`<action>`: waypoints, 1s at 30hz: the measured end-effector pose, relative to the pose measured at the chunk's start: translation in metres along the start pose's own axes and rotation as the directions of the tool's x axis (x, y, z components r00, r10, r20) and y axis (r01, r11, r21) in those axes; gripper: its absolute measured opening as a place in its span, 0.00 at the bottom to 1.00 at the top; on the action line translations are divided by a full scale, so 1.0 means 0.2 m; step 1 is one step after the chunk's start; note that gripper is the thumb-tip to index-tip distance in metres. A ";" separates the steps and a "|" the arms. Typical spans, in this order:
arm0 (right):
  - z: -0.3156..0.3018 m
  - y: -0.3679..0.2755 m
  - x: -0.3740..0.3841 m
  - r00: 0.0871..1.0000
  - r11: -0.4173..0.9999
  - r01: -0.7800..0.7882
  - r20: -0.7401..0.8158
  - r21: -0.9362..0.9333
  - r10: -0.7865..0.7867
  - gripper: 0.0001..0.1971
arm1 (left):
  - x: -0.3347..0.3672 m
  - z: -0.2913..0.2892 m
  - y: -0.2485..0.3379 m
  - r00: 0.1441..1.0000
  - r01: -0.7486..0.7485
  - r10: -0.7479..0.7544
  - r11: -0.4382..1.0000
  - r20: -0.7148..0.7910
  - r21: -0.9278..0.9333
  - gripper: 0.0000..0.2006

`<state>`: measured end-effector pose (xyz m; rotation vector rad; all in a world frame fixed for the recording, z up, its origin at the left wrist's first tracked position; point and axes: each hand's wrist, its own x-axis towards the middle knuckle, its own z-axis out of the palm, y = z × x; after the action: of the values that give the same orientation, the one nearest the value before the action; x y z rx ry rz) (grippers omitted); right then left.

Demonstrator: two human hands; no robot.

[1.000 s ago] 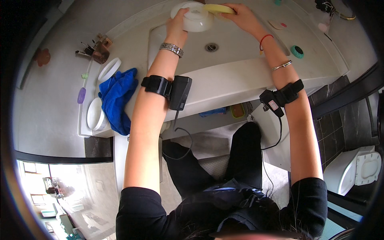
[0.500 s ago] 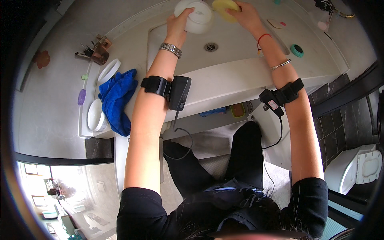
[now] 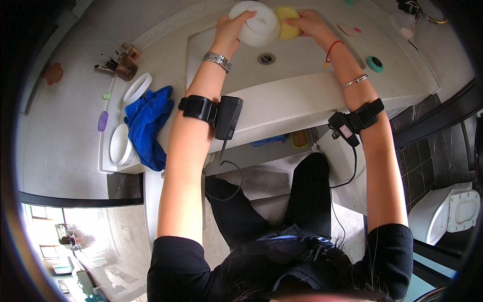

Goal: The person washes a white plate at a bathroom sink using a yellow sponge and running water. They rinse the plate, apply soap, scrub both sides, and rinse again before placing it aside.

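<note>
My left hand point(image 3: 230, 26) grips the rim of a white bowl point(image 3: 257, 26) held over the white sink basin point(image 3: 302, 63), bottom facing up. My right hand point(image 3: 308, 21) presses a yellow sponge point(image 3: 285, 29) against the bowl's right side. The drain point(image 3: 266, 58) lies just below the bowl. Both forearms wear black strapped devices with cables.
A blue cloth point(image 3: 147, 121) lies on the counter left of the sink, between a white plate point(image 3: 119, 144) and a white ring-shaped dish point(image 3: 137, 88). A brown holder with brushes point(image 3: 123, 65) stands further back. A teal round item point(image 3: 374, 63) sits right of the sink; a toilet point(image 3: 453, 214) is at right.
The bowl and the sponge have come slightly nearer and lower over the basin. The sponge has shifted from the bowl's top to its right side.
</note>
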<state>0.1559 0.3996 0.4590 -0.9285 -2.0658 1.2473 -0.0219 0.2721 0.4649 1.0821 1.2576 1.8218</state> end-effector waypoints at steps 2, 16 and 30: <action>-0.01 0.02 0.02 1.000 1.000 -0.008 0.010 -0.014 0.008 0.21 | 0.01 -0.01 -0.02 0.988 -0.101 0.134 0.931 -0.072 0.350 0.17; 0.06 0.02 0.02 0.849 0.831 0.461 -0.116 -0.309 -0.515 0.19 | 0.04 -0.04 -0.11 0.983 -0.047 -0.025 0.926 0.182 0.376 0.16; 0.04 -0.11 -0.07 0.914 0.893 0.386 -0.033 -0.230 -0.404 0.16 | -0.03 0.03 -0.03 0.963 -0.173 0.065 0.893 0.262 0.415 0.17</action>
<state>0.1532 0.3778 0.4739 -0.5901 -2.2163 0.7684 -0.0140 0.2706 0.4591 1.6065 1.5128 1.4646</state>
